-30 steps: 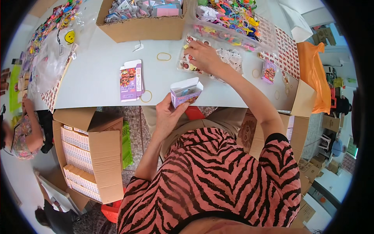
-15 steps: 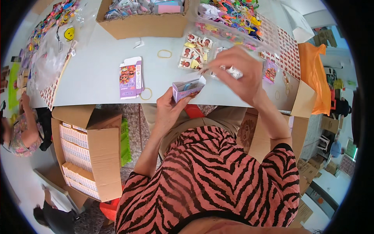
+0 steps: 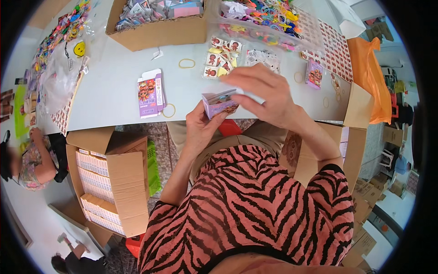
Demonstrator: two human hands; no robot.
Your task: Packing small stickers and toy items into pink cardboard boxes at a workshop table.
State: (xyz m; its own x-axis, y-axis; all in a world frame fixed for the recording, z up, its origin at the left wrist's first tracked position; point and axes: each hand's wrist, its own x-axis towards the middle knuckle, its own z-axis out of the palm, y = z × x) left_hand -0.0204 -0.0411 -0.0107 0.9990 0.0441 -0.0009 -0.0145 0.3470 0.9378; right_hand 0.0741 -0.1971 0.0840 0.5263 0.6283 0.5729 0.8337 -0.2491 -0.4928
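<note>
My left hand [image 3: 199, 123] grips a small purple printed box [image 3: 219, 104] with its top open, held just above the near edge of the white table [image 3: 114, 86]. My right hand [image 3: 262, 93] hovers over the box's opening with its fingers pinched on a small white packet. A flat purple box [image 3: 150, 92] lies on the table to the left, with a rubber band [image 3: 169, 110] beside it. Small picture cards [image 3: 222, 58] lie spread on the table behind my hands.
A cardboard box of packets [image 3: 157, 29] and a clear tray of colourful pieces [image 3: 262, 20] stand at the back. A carton of stacked white boxes [image 3: 102, 180] sits on the floor at left, another carton [image 3: 353, 132] at right. Another person [image 3: 32, 160] sits far left.
My right hand has come back from the cards on the table to the open box in my left hand, bringing a small white packet with it.
</note>
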